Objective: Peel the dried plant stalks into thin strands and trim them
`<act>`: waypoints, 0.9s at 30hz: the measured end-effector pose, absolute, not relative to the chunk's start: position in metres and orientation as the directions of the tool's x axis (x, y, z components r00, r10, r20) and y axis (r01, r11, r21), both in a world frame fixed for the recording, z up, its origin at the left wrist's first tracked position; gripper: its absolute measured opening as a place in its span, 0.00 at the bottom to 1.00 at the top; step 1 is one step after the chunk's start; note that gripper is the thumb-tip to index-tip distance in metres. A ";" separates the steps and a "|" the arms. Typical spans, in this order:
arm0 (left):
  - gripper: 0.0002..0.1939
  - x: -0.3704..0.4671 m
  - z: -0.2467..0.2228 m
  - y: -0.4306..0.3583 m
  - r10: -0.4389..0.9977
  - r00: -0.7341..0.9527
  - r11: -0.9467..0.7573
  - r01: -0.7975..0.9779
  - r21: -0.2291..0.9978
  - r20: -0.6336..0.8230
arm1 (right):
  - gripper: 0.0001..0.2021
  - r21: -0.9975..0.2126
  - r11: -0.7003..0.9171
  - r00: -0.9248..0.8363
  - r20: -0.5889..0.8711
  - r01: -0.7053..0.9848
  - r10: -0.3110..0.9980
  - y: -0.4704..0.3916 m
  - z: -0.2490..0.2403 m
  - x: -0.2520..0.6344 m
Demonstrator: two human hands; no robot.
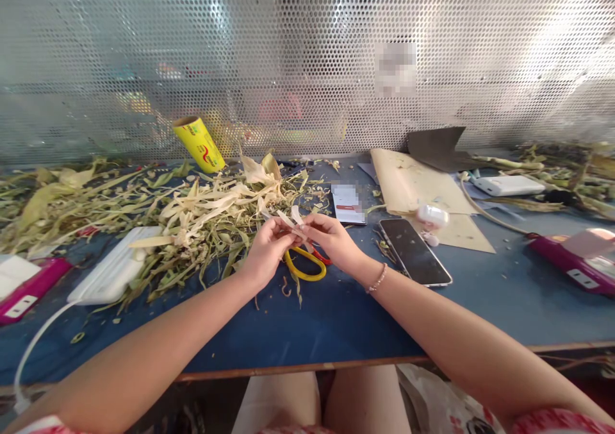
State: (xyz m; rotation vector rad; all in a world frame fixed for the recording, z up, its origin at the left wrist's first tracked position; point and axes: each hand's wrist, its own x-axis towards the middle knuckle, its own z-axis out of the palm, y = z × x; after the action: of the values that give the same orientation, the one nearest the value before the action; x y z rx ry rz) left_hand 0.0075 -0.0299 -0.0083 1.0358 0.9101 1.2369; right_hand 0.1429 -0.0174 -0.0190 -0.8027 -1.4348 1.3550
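Observation:
My left hand [268, 247] and my right hand [335, 240] meet over the middle of the table, both closed. Between their fingertips they pinch pale, thin strips [296, 215] that look like dried husk; the ends stick up above the fingers. Just beneath the hands lies a pair of scissors with a yellow handle [311, 277] and a red part; its blades are hidden. A heap of dried leaves and stalks [202, 235] spreads to the left, close to my left hand, with broad pale husk leaves [257, 174] on top.
A yellow cardboard tube [200, 147] leans in the heap. White power bank [113, 267] and magenta power strip [33, 290] lie left. To the right are a black-screened phone [417, 253], a lit screen [348, 204], brown paper [408, 181] and another magenta strip [569, 261]. Perforated metal [307, 56] stands behind.

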 end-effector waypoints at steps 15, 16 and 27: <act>0.12 0.006 -0.008 -0.029 0.991 0.131 0.011 -0.272 0.962 0.026 | 0.08 -0.871 0.475 -0.277 0.429 0.128 0.860 -0.014 -0.022 0.147; 0.12 0.005 -0.008 -0.029 0.991 0.134 0.014 -0.263 0.965 0.023 | 0.08 -0.860 0.486 -0.273 0.436 0.152 0.857 -0.014 -0.022 0.146; 0.15 0.002 -0.017 -0.028 0.968 0.216 -0.094 -0.170 0.981 0.130 | 0.06 -0.966 0.258 -0.173 0.250 0.026 0.953 -0.016 -0.022 0.141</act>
State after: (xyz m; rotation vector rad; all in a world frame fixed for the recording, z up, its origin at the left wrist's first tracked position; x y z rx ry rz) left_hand 0.0015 -0.0279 -0.0167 1.2712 0.8695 1.1905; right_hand 0.1407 -0.0160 -0.0220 -0.9649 -1.4786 1.1096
